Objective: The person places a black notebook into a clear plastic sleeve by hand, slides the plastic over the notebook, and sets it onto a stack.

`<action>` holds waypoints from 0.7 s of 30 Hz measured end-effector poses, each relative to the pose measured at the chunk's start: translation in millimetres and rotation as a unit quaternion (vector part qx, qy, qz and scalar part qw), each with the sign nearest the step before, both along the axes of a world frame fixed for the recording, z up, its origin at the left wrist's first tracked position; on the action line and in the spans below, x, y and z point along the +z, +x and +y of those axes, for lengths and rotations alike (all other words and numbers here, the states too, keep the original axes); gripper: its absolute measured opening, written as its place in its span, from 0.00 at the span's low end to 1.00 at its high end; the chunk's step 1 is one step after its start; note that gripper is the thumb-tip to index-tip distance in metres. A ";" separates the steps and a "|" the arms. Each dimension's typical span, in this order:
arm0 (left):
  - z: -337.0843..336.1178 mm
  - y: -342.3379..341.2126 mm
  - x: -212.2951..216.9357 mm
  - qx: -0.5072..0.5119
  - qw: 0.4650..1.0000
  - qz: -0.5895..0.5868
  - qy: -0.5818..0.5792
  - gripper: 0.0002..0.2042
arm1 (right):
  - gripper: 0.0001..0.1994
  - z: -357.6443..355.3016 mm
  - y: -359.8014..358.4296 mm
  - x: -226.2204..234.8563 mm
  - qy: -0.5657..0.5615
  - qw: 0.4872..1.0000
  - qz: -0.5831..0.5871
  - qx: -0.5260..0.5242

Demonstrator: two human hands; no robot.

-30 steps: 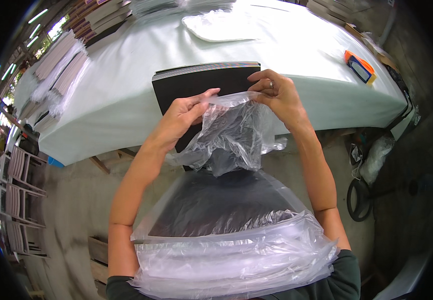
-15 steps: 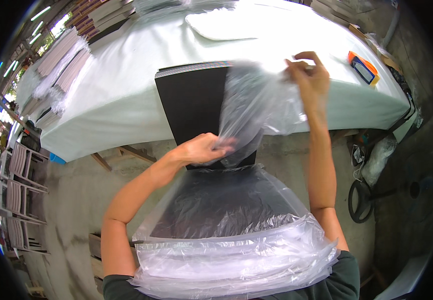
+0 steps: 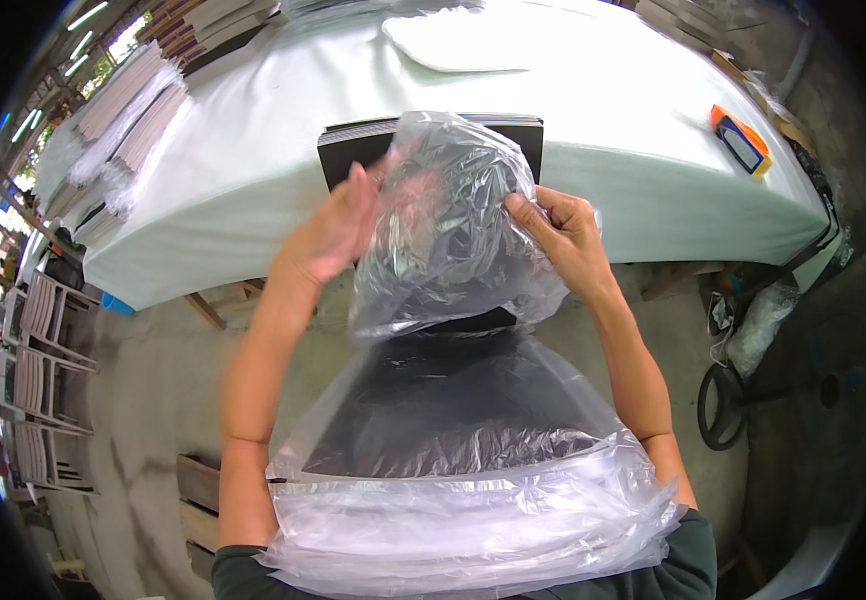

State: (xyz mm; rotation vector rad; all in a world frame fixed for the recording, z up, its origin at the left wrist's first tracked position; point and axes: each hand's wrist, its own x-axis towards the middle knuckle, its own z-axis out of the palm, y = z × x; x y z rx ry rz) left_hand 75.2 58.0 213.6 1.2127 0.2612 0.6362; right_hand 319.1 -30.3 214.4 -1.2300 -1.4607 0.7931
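A clear plastic bag (image 3: 453, 240) hangs crumpled between my hands, in front of a stack of black sheets (image 3: 341, 158) that stands at the table's near edge. My right hand (image 3: 565, 228) is closed on the bag's right side, thumb against the film. At the bag's left side is my left hand (image 3: 338, 228), smeared by motion; its fingers reach in behind or inside the film, and their grip is unclear. Closer to me, a pile of clear plastic bags (image 3: 473, 525) lies across my lap, with a dark panel (image 3: 443, 405) showing through the film.
A pale cloth covers the table (image 3: 283, 110). On it are a white flat piece (image 3: 453, 42) at the back and an orange-and-blue packet (image 3: 741, 142) at the right. Wrapped stacks (image 3: 133, 130) stand far left, chairs (image 3: 48, 390) below them. A black wheel (image 3: 721, 403) is at the right.
The bag has moved left, now bunched in front of the black stack. My right hand came down and left with it; my left hand rose to the bag's left side.
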 end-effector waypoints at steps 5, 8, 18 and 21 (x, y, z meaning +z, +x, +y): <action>-23.9 8.5 -5.2 0.003 0.998 0.005 -0.066 0.31 | 0.18 2.0 -3.3 -12.3 0.038 0.997 0.022 -0.058; -27.1 4.2 1.5 0.036 0.998 0.034 -0.038 0.28 | 0.17 -1.8 0.9 -18.7 0.048 0.994 0.032 -0.089; -46.2 20.3 3.1 0.100 0.994 0.042 -0.011 0.20 | 0.14 -10.2 -5.6 -4.0 0.312 0.918 -0.180 -0.169; -42.1 27.7 0.1 0.014 0.995 0.007 -0.094 0.22 | 0.14 -17.9 -14.0 15.1 0.388 0.864 -0.319 0.021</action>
